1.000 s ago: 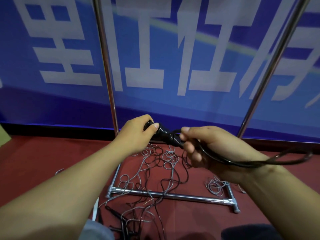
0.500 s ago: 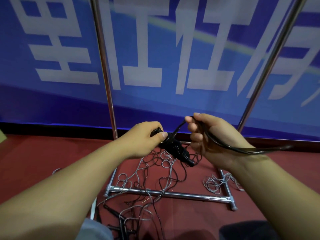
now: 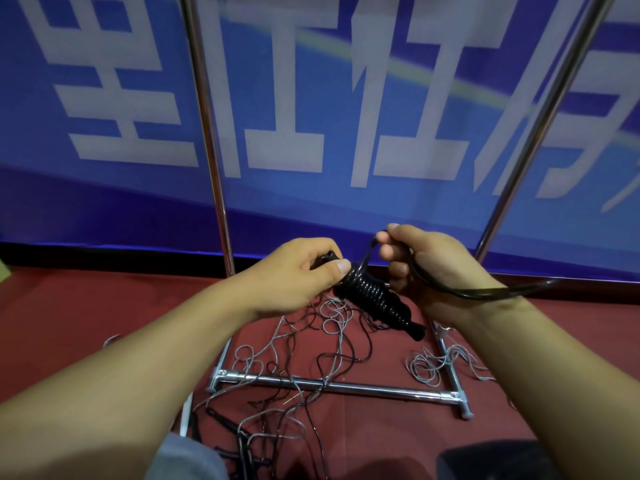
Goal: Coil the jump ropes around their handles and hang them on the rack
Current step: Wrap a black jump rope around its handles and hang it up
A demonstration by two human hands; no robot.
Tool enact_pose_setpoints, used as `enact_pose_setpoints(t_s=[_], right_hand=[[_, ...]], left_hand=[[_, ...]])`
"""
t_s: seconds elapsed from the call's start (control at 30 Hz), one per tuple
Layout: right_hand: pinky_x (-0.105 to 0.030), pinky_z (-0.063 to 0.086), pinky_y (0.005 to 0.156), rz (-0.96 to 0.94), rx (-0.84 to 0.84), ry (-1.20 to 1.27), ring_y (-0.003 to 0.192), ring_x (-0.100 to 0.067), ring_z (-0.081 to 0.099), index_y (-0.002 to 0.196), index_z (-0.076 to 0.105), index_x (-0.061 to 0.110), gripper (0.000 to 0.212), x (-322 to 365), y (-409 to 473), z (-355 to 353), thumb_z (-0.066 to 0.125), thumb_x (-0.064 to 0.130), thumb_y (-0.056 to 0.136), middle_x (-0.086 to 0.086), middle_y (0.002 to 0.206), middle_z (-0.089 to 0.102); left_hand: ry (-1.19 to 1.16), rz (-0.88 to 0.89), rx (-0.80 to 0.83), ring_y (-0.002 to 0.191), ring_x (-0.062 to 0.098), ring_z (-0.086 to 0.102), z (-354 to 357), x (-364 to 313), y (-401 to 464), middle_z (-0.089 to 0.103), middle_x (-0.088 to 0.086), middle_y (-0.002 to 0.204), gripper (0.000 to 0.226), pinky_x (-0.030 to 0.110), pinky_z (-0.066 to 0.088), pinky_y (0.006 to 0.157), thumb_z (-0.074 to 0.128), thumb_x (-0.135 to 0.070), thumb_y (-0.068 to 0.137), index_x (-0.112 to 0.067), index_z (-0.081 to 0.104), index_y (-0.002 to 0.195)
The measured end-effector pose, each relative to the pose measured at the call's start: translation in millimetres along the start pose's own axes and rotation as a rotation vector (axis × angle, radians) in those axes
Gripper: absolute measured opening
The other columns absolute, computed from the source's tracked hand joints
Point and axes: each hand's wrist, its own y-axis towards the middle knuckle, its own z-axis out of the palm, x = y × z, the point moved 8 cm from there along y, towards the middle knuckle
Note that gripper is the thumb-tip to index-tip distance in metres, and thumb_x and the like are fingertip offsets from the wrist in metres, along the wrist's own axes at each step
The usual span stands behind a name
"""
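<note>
My left hand [image 3: 304,271] grips the upper end of the black jump-rope handles [image 3: 377,301], thumb pressed on the top turn. Black rope is wound in tight turns along the handles, whose bare tip points down and right. My right hand [image 3: 426,268] pinches the free black rope [image 3: 485,292] just above the coil; the rope loops over my wrist and trails off to the right. The rack [image 3: 325,388] stands behind, with two chrome uprights and a chrome base bar on the floor.
Several loose grey and black jump ropes [image 3: 311,348] lie tangled on the red floor around the rack's base, with another grey bundle [image 3: 440,365] at the right foot. A blue banner [image 3: 311,98] with white characters hangs behind the uprights.
More turns of rope now cover the handles. My right hand has circled from below the handles to above them, carrying the rope round. The handles' tip has tilted down to the right.
</note>
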Motion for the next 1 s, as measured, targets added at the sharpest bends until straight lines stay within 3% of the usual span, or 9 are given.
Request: enact_pose_setpoints(t_s=[0.17,0.4,0.57,0.77,0.83,0.87,0.9,0.97,1.0], right_hand=[[-0.025,0.033,0.046,-0.136,0.057,-0.227,0.043,-0.011,0.04,0.085,0.064,0.008,0.029,7,2,-3,0.051,0.025,0.104,0.002,0.056,0.053],[-0.022,0.039,0.047,-0.262,0.141,-0.599,0.047,-0.012,0.046,0.086,0.065,0.005,0.032,9,8,-6,0.052,0.029,0.103,0.0,0.059,0.055],[-0.025,0.041,0.048,-0.368,0.14,-0.675,0.049,-0.014,0.048,0.088,0.062,-0.001,0.034,13,8,-1,0.052,0.028,0.103,-0.003,0.061,0.055],[-0.021,0.048,0.054,-0.602,0.127,-0.887,0.055,-0.007,0.059,0.083,0.072,0.012,0.025,23,2,8,0.065,0.032,0.096,0.001,0.066,0.066],[-0.026,0.048,0.053,-0.524,0.053,-0.817,0.054,-0.011,0.06,0.069,0.07,0.017,0.021,20,7,3,0.069,0.015,0.09,0.002,0.062,0.065],[-0.024,0.044,0.047,-0.358,0.098,-0.653,0.049,-0.012,0.058,0.063,0.067,0.019,0.027,12,6,8,0.064,0.006,0.086,0.003,0.058,0.062],[-0.021,0.037,0.041,-0.399,0.103,-0.64,0.044,-0.012,0.055,0.06,0.066,0.021,0.03,14,6,10,0.061,0.004,0.084,0.005,0.054,0.059],[-0.021,0.033,0.041,-0.393,0.06,-0.635,0.041,-0.009,0.049,0.058,0.063,0.022,0.039,12,8,12,0.059,0.01,0.095,0.007,0.047,0.055],[-0.019,0.034,0.044,-0.495,-0.035,-0.742,0.042,-0.005,0.046,0.06,0.061,0.024,0.04,15,7,9,0.058,0.02,0.1,0.008,0.047,0.055]], left_hand=[[-0.047,0.01,0.025,0.065,0.01,0.042,-1,-7,-4,0.049,-0.003,0.07,0.026,0.028,0.035,0.063,0.056,-0.032,0.099,-0.011,0.062,0.087],[-0.199,-0.011,0.079,0.067,0.01,0.042,2,-16,-12,0.05,0.004,0.075,0.021,0.02,0.036,0.063,0.054,-0.018,0.103,-0.005,0.061,0.087],[-0.408,-0.03,0.104,0.069,0.016,0.049,3,-19,-15,0.053,0.01,0.08,0.021,0.019,0.044,0.063,0.056,-0.025,0.098,-0.013,0.06,0.082],[-0.694,-0.095,0.023,0.062,0.01,0.054,1,-17,-14,0.061,0.002,0.076,0.016,0.017,0.046,0.057,0.056,-0.027,0.086,-0.012,0.06,0.083],[-0.803,-0.104,-0.032,0.059,0.008,0.054,-1,-16,-12,0.062,0.001,0.075,0.016,0.017,0.045,0.054,0.057,-0.027,0.084,-0.012,0.062,0.086],[-0.853,-0.111,-0.063,0.058,0.007,0.054,-2,-16,-11,0.062,0.0,0.076,0.019,0.016,0.045,0.053,0.056,-0.026,0.084,-0.01,0.064,0.091],[-0.902,-0.125,-0.093,0.057,0.006,0.053,-2,-17,-11,0.063,0.0,0.077,0.023,0.016,0.043,0.053,0.056,-0.026,0.085,-0.009,0.064,0.098],[-0.963,-0.157,-0.145,0.056,0.005,0.051,-1,-16,-9,0.064,0.0,0.079,0.023,0.018,0.039,0.055,0.052,-0.022,0.093,-0.008,0.064,0.107],[-0.963,-0.175,-0.169,0.055,0.006,0.048,0,-15,-9,0.062,0.0,0.076,0.023,0.021,0.036,0.058,0.049,-0.021,0.098,-0.008,0.064,0.11]])
